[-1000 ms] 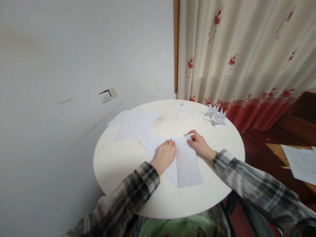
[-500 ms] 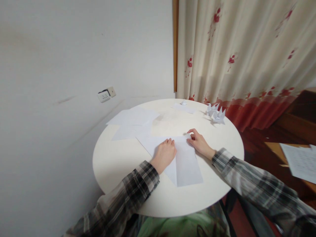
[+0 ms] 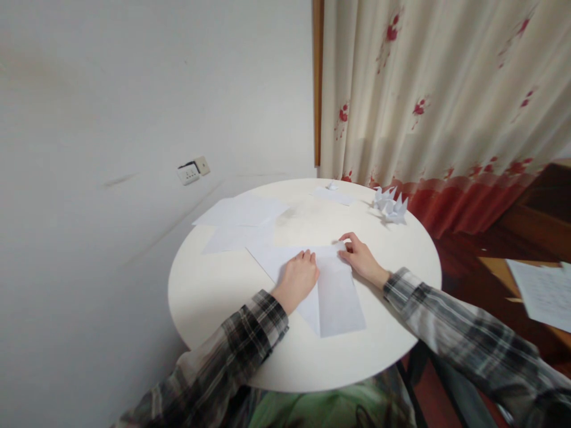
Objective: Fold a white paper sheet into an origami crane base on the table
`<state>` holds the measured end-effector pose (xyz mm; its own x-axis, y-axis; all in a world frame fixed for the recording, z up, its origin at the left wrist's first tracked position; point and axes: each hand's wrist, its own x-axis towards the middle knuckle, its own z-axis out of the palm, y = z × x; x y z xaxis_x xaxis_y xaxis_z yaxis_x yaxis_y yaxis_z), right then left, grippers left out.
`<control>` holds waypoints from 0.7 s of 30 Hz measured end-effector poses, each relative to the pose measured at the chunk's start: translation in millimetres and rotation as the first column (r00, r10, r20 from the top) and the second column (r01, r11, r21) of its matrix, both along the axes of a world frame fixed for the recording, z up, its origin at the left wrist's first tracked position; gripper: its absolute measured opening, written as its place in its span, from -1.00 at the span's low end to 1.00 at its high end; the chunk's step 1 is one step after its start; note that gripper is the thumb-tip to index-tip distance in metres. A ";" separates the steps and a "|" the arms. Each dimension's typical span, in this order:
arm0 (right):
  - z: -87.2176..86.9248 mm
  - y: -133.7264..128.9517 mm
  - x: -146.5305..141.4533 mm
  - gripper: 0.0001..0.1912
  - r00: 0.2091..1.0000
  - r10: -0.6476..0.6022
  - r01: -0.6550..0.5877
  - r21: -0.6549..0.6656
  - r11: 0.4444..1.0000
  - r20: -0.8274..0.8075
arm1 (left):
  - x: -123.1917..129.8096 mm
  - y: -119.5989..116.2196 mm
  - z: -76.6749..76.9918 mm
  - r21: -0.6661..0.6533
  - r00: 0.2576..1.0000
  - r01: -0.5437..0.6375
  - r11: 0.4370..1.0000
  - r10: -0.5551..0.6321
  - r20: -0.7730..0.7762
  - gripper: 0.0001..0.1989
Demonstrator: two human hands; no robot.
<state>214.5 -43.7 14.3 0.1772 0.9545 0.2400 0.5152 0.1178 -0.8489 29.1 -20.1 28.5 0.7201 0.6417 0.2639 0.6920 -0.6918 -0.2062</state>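
A white sheet of paper [image 3: 341,300], folded along a crease, lies on the round white table in front of me. My left hand [image 3: 300,274] rests on it near the crease, fingers curled together and pressing the paper down. At the sheet's upper right corner, my right hand [image 3: 355,252] pinches the edge between thumb and fingers. Part of the paper is hidden beneath my left hand.
Loose white sheets [image 3: 236,217] overlap at the table's [image 3: 214,303] far left. Several folded paper cranes [image 3: 391,208] stand at the right rim, and a small one [image 3: 331,186] sits at the back by another sheet. A wall borders the left; a curtain [image 3: 428,119] hangs behind.
Both hands keep the same place and grip. The sheet's lower right corner has shifted very slightly; little else differs.
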 end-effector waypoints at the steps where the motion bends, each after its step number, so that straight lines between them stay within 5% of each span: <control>1: 0.2 0.1 0.1 -0.71 1.000 -0.006 0.006 0.001 1.000 0.009 | -0.3 0.3 -1.0 0.005 1.000 0.001 1.000 -0.002 0.008 -0.78; 11: 3.5 -2.2 1.2 -0.67 0.995 -0.085 0.084 0.021 0.996 0.056 | -1.3 2.1 -6.7 0.014 0.999 0.037 0.999 -0.037 0.015 -0.81; 21: -1.2 -1.0 3.6 -0.64 0.998 0.021 -0.024 -0.038 0.999 -0.063 | -0.2 -2.0 -0.9 -0.005 0.999 0.036 0.999 -0.036 -0.031 -0.80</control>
<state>218.0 -44.8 13.1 0.1691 0.9668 0.1915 0.4586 0.0948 -0.8836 28.9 -22.0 27.6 0.7506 0.6163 0.2384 0.6600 -0.7172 -0.2237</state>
